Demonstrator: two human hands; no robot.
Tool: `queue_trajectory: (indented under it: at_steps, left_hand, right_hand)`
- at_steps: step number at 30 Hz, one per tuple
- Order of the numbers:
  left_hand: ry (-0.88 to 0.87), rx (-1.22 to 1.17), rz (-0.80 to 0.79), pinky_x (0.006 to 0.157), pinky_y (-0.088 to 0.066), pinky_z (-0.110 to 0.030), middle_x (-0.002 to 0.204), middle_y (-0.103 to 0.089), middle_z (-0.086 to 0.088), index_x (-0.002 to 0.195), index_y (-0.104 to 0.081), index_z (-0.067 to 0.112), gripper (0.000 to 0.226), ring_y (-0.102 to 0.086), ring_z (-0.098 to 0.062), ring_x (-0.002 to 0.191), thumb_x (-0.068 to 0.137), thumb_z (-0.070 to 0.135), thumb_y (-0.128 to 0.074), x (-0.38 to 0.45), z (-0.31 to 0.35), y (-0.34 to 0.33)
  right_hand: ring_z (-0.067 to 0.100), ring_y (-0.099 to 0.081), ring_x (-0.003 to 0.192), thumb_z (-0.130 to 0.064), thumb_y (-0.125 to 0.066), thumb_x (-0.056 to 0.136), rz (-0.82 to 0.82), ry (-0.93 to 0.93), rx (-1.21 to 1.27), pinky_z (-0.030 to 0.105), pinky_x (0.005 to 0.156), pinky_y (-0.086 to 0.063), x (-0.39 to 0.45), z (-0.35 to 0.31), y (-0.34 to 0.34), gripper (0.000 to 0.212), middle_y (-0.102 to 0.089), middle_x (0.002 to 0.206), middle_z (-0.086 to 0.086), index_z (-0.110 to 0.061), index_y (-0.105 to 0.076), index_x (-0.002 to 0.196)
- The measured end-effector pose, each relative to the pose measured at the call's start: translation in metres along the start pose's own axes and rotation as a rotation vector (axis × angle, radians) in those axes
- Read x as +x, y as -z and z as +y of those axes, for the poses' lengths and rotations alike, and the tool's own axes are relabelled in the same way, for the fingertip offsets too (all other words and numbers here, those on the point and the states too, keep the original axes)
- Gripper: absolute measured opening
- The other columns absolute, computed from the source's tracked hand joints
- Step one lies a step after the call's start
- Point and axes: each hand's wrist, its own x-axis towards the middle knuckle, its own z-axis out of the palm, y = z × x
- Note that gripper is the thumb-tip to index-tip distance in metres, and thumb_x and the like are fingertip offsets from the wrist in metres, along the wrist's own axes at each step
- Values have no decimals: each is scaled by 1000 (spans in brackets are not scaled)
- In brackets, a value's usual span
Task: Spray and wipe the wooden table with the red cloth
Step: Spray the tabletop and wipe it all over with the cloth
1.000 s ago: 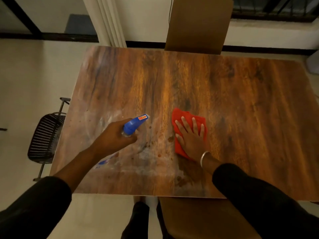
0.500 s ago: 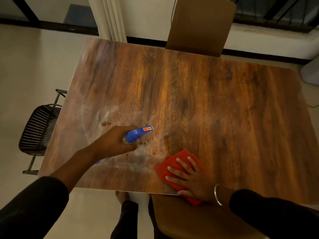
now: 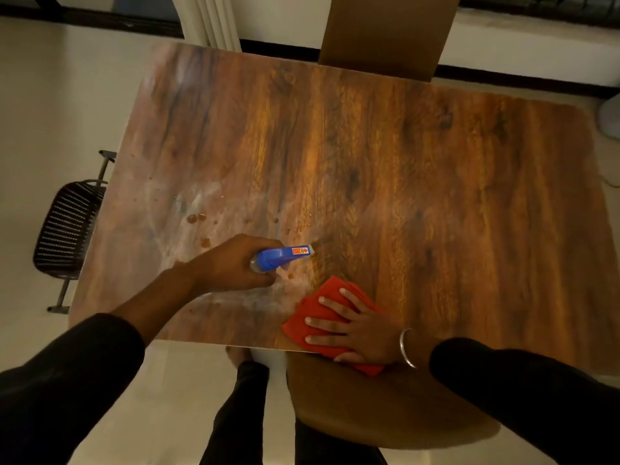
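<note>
Blue spray bottle [image 3: 280, 257] mostly hidden inside left hand [image 3: 231, 263], fingers clamped round it, nozzle aimed right over smeared wooden desk [image 3: 419, 169]. Red cloth [image 3: 322, 317] at near desk edge, pinned flat under right hand [image 3: 360, 333], fingers spread apart.

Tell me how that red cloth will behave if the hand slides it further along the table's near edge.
The red cloth is probably soft and floppy: it lies folded flat under the right hand. Part of it overhangs the wooden table edge, so it would likely droop or slip off once unpressed. On the wet-looking streaks it should glide easily.
</note>
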Motion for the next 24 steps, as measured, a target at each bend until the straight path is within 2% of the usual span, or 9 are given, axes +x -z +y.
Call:
queue_trajectory:
  at_steps: [3, 6, 8, 11, 13, 15, 18, 21, 24]
  left_hand:
    - [19, 3, -13, 80, -54, -27, 92, -72, 2, 110, -68, 22, 31, -68, -16, 83, 81, 11, -74, -10, -7, 0]
    - [33, -41, 26, 73, -49, -12, 88, -71, 17, 103, -65, 44, 39, -68, -7, 82, 81, 13, -74, -25, -10, 5]
    - [47, -59, 78, 71, -46, -9, 83, -69, 20, 94, -64, 50, 42, -66, -3, 76, 81, 12, -74, -39, -16, 9]
    - [111, -142, 180, 70, -46, -19, 79, -69, 6, 92, -68, 39, 31, -63, -9, 71, 80, 11, -73, -68, -26, 13]
    - [159, -200, 228, 71, -49, -18, 82, -71, 5, 97, -70, 34, 28, -66, -11, 74, 80, 12, -72, -89, -34, 14]
    - [191, -227, 261, 68, -50, -12, 79, -70, 12, 94, -70, 37, 30, -66, -6, 72, 80, 11, -72, -110, -43, 15]
    - [276, -178, 329, 72, -51, -13, 79, -72, 13, 100, -71, 28, 26, -68, -5, 76, 79, 13, -76, -141, -64, 16]
    - [365, -96, 361, 79, -56, -28, 87, -74, 4, 102, -70, 23, 27, -70, -12, 81, 76, 22, -80, -162, -89, 16]
    - [398, -14, 362, 73, -52, -22, 84, -70, 10, 96, -66, 32, 31, -67, -8, 78, 71, 29, -84, -169, -107, 12]
  right_hand:
    - [39, 1, 165, -65, -36, 109, 63, -107, 49, 70, 127, -4, 48, -19, 9, 71, -1, 180, -4, -38, -11, 170]
    - [39, 3, 165, -65, -36, 108, 79, -224, 59, 70, 127, -4, 82, -38, 15, 72, 1, 180, -3, -37, -12, 170]
    - [39, 2, 165, -64, -34, 109, 79, -191, 40, 69, 128, -4, 82, -35, 15, 71, 0, 180, -2, -36, -12, 170]
    - [36, -3, 165, -59, -31, 111, 66, -192, 17, 65, 129, -7, 77, -24, 19, 66, -3, 180, -1, -36, -14, 170]
    - [34, -5, 165, -52, -30, 112, 75, -315, 34, 63, 130, -9, 87, -19, 28, 61, -7, 179, 0, -35, -18, 170]
    - [28, -5, 165, -44, -24, 111, 113, -502, 114, 59, 131, -9, 105, -14, 40, 57, -14, 178, -2, -35, -24, 168]
    - [23, -20, 163, -31, -29, 115, 322, -738, 389, 57, 131, -12, 137, -5, 57, 49, -31, 173, -4, -27, -43, 162]
    - [20, -31, 160, -26, -39, 116, 556, -912, 649, 52, 132, -14, 168, 5, 73, 42, -41, 168, -2, -20, -53, 155]
    - [19, -33, 159, -27, -37, 116, 666, -971, 755, 52, 132, -14, 182, 19, 82, 41, -44, 167, 0, -18, -57, 151]
